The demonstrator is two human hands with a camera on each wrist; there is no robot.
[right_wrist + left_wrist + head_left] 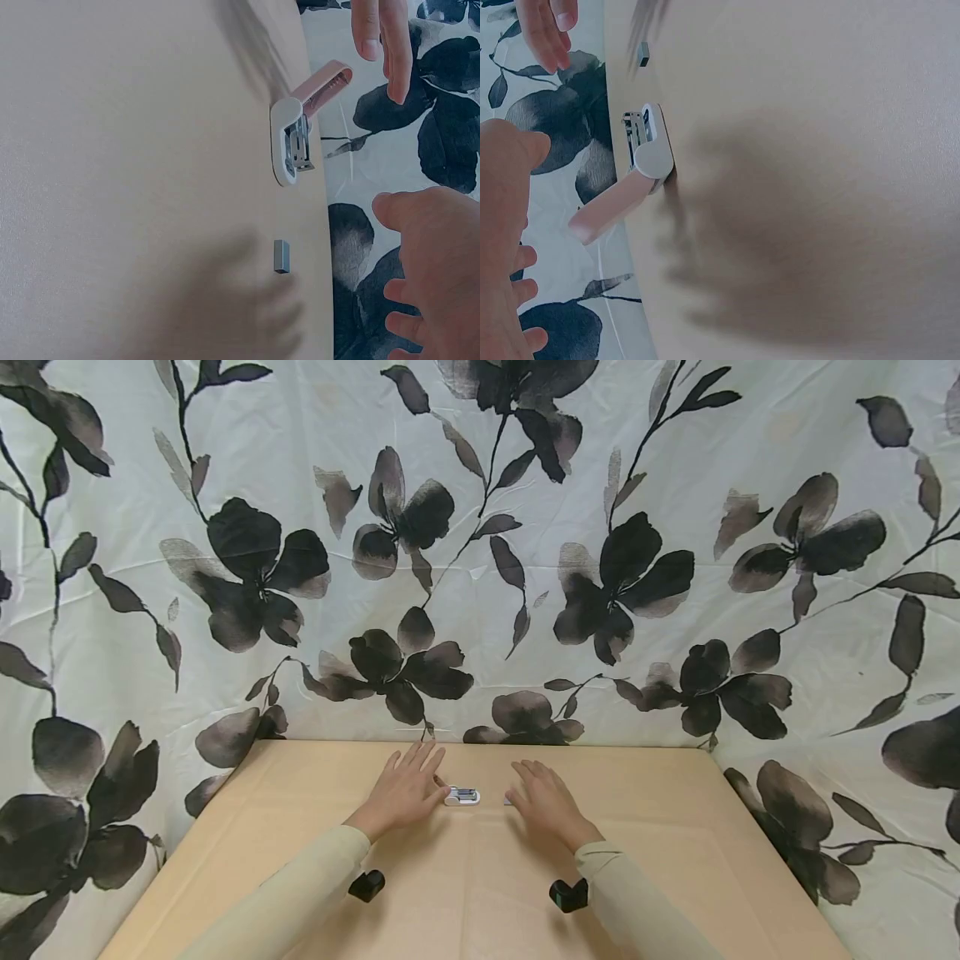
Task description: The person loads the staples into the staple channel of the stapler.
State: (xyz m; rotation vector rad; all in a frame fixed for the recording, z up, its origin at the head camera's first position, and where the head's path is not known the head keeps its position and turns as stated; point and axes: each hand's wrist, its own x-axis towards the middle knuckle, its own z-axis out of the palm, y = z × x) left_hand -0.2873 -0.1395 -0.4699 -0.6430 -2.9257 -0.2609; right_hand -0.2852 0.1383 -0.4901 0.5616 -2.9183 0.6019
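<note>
A small stapler (462,797) with a white base lies on the table between the two hands. Its pink cover (611,206) is swung up and back, baring the metal magazine (301,142). A short grey strip of staples (281,256) lies apart from it, on the right hand's side. My left hand (402,789) hovers beside the stapler with fingers spread, hiding part of the pink cover in the head view. On the other side, my right hand (545,802) is held over the table near the staple strip, fingers extended and holding nothing.
The light wooden-toned table (465,893) ends just beyond the stapler. Behind its far edge hangs a white cloth (480,610) with dark flowers. Black wrist cameras (367,886) sit under both sleeves.
</note>
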